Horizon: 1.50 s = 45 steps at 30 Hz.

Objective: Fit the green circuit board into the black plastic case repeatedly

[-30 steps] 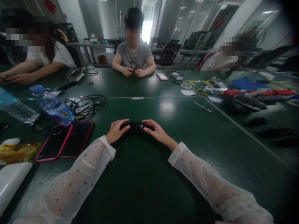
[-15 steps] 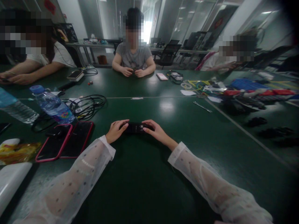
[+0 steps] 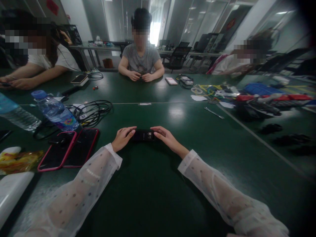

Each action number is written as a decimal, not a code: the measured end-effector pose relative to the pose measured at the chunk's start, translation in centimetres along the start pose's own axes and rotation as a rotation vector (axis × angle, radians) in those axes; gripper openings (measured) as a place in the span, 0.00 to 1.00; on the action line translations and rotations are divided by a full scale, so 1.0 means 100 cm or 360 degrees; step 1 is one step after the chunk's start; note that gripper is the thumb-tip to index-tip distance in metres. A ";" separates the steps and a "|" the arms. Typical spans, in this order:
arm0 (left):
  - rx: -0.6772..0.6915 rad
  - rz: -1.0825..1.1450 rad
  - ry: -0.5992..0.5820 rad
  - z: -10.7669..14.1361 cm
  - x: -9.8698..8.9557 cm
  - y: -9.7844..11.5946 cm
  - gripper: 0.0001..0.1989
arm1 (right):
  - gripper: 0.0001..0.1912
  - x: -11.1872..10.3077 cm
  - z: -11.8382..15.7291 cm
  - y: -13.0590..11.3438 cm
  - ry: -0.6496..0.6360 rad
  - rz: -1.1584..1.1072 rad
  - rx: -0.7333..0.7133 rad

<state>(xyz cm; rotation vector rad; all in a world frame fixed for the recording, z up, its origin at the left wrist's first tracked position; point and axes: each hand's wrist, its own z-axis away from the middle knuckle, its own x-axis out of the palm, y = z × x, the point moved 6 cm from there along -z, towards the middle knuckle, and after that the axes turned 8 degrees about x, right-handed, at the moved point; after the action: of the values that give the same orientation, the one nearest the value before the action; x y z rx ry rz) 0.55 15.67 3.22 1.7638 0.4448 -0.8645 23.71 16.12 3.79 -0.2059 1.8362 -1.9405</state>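
Note:
Between my hands is a black smartphone (image 3: 143, 135), turned sideways, with a dark screen and small white marks near its right end. My left hand (image 3: 122, 137) is closed around its left end, thumb along the front edge and fingers behind. At the other end, my right hand (image 3: 166, 137) grips the phone with the thumb at the screen's right edge and the index finger along the far side. The phone is low over the green table (image 3: 150, 184); whether it rests on the surface I cannot tell.
To the left are a phone with a red-edged case (image 3: 70, 149), a water bottle (image 3: 55, 110), a second bottle (image 3: 18, 112) and coiled black cables (image 3: 95, 112). A wrench (image 3: 213, 113) and a tangle of wires (image 3: 212, 90) lie right. A person (image 3: 141, 56) sits opposite; others sit at both sides.
My right thumb has slid right, off the marks on the phone screen to its edge. The left hand and the phone look nearly the same.

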 end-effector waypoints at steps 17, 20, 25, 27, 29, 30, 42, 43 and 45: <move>0.0187 -0.0066 0.0041 0.001 -0.001 0.007 0.39 | 0.19 -0.009 -0.006 0.006 0.0354 -0.0203 -0.0039; 0.0237 -0.0091 0.0040 0.002 -0.001 0.009 0.36 | 0.19 -0.013 -0.008 0.010 0.0518 -0.0223 -0.0019; 0.0295 -0.0160 0.0010 0.002 0.001 0.010 0.31 | 0.19 -0.014 -0.009 0.010 0.0498 -0.0196 0.0022; 0.0288 -0.0183 -0.0009 0.002 0.002 0.010 0.30 | 0.19 -0.014 -0.009 0.010 0.0465 -0.0160 0.0031; 0.0284 -0.0192 -0.0011 0.002 0.002 0.010 0.29 | 0.20 -0.013 -0.009 0.011 0.0422 -0.0133 0.0043; 0.0284 -0.0192 -0.0005 0.002 0.002 0.010 0.29 | 0.20 -0.013 -0.008 0.011 0.0405 -0.0125 0.0050; 0.0298 -0.0170 0.0056 0.003 -0.001 0.014 0.26 | 0.20 -0.013 -0.007 0.008 0.0289 -0.0052 0.0057; 0.0291 -0.0167 0.0049 0.003 -0.001 0.014 0.26 | 0.20 -0.013 -0.007 0.008 0.0291 -0.0053 0.0051; 0.0276 -0.0157 0.0028 0.003 -0.001 0.015 0.27 | 0.19 -0.012 -0.007 0.008 0.0280 -0.0058 0.0055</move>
<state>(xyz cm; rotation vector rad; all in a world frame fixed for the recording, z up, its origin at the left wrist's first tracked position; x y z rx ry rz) 1.36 14.84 4.19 1.9219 0.4838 -0.9822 24.70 17.27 3.21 -0.0594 1.9194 -2.0716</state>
